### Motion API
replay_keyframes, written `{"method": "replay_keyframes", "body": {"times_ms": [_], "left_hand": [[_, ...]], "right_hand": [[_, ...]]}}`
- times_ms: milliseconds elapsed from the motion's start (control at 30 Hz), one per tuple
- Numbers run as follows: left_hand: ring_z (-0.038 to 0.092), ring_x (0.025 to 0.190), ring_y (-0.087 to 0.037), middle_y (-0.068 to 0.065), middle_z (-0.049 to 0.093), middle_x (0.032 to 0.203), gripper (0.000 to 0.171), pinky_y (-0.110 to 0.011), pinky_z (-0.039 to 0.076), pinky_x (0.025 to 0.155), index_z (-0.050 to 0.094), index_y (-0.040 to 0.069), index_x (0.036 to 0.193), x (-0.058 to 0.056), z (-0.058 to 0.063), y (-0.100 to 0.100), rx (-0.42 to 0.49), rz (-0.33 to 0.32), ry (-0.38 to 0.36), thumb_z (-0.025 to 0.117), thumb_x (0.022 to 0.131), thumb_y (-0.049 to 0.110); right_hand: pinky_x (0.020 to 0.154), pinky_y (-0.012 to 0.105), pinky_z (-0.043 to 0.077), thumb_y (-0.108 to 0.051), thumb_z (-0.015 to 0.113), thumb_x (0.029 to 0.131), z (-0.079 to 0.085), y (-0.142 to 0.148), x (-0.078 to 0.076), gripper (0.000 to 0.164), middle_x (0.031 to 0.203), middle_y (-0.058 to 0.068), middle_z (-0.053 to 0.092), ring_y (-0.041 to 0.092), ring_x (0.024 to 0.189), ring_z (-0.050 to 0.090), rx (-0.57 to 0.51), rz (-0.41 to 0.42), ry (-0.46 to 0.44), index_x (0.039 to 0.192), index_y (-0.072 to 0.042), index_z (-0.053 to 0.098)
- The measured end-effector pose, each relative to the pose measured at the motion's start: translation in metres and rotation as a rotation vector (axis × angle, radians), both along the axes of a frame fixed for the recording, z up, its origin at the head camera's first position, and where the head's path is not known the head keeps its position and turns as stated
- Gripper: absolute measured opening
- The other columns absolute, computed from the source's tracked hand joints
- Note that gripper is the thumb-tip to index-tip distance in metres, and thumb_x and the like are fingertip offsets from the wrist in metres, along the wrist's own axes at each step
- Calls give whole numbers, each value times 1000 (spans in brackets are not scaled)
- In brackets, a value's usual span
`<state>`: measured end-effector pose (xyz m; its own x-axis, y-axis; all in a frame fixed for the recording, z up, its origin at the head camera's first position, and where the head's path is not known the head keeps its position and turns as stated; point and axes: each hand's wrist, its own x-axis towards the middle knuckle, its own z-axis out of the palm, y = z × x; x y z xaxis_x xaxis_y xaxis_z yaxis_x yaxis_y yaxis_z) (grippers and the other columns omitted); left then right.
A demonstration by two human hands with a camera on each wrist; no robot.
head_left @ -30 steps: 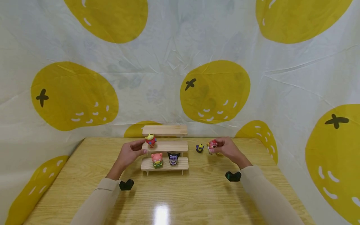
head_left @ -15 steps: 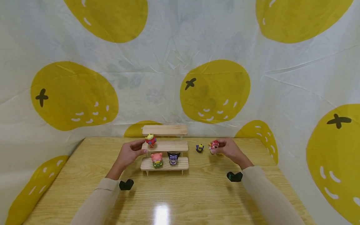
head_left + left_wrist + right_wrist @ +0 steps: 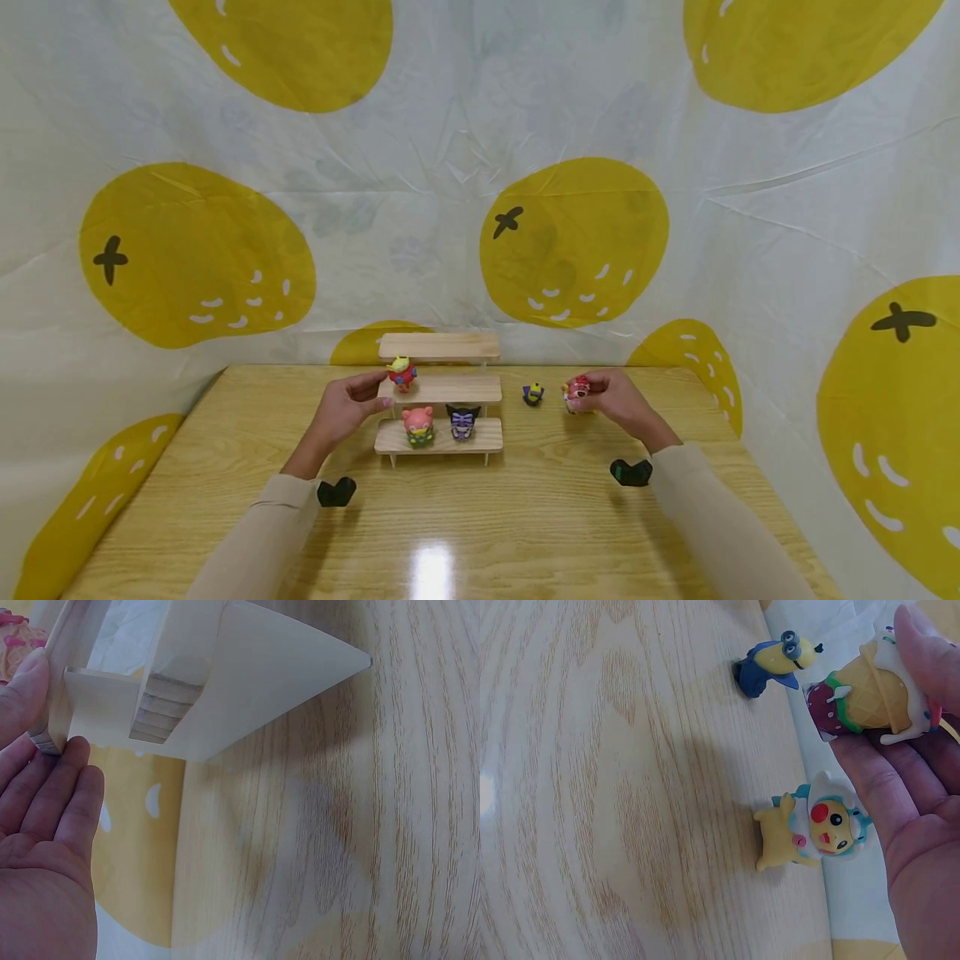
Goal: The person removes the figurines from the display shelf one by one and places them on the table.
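My left hand (image 3: 347, 412) grips the left end of the middle tier of a small wooden three-tier display stand (image 3: 457, 389), thumb on one side and fingers on the other. Beside it on that tier stands a green alien figurine (image 3: 402, 375) in red and blue. My right hand (image 3: 611, 404) pinches a pink-faced figurine (image 3: 576, 394) to the right of the stand. In the right wrist view this figurine (image 3: 877, 690) shows a waffle cone, white drips and a strawberry base, and appears raised off the table.
Pink (image 3: 418, 427) and black-and-purple (image 3: 462, 422) figurines sit on the lowest tier. A Minion figurine (image 3: 532, 394) stands right of the stand. A yellow Pikachu figurine (image 3: 810, 825) in a white-and-teal hood stands near my right hand. A lemon-print cloth (image 3: 420, 275) hangs behind the table (image 3: 525, 525).
My right hand has shifted slightly to the right, carrying the pink-faced figurine with it. The left hand and the figurines on the stand keep their places.
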<state>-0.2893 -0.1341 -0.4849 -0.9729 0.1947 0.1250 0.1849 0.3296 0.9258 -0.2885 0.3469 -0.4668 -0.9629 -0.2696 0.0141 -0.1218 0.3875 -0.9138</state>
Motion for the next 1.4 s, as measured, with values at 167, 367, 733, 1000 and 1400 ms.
{"method": "replay_keyframes", "body": {"times_ms": [167, 367, 733, 1000, 1400], "left_hand": [[56, 141, -37, -18, 54, 155, 55, -45, 53, 111, 60, 5, 147, 0, 0, 0, 4, -1, -1, 77, 96, 18], [56, 141, -38, -18, 54, 155, 55, -45, 53, 111, 60, 5, 147, -1, 0, 0, -1, 3, 1, 78, 96, 16], [56, 141, -39, -19, 55, 154, 55, -47, 52, 112, 61, 6, 146, -3, 1, 0, -8, 10, -1, 79, 95, 18], [57, 140, -37, -18, 55, 154, 55, -48, 52, 112, 61, 7, 147, -2, 2, -1, -29, 11, 6, 78, 96, 20], [57, 140, -37, -18, 55, 154, 57, -45, 54, 110, 61, 7, 147, -4, -2, -1, -40, 16, 4, 79, 95, 23]], "right_hand": [[80, 24, 61, -7, 78, 93, -1, 3, -1, 39, 105, 7, 79, 5, 85, 70, 32, -11, 4, 126, 11, 69], [80, 24, 60, -7, 78, 93, -2, 7, -1, 35, 109, 17, 78, 5, 85, 69, 50, -18, 2, 123, 8, 72], [81, 27, 62, -5, 77, 92, -8, 11, -5, 35, 108, 15, 79, 5, 85, 71, 43, -17, -6, 124, 8, 71], [83, 31, 63, -6, 77, 93, -9, 14, -5, 34, 109, 18, 78, 5, 86, 71, 54, -10, 6, 123, 8, 72], [84, 33, 64, -4, 77, 92, -10, 17, -4, 34, 115, 25, 76, 5, 86, 72, 51, -14, 2, 124, 9, 72]]}}
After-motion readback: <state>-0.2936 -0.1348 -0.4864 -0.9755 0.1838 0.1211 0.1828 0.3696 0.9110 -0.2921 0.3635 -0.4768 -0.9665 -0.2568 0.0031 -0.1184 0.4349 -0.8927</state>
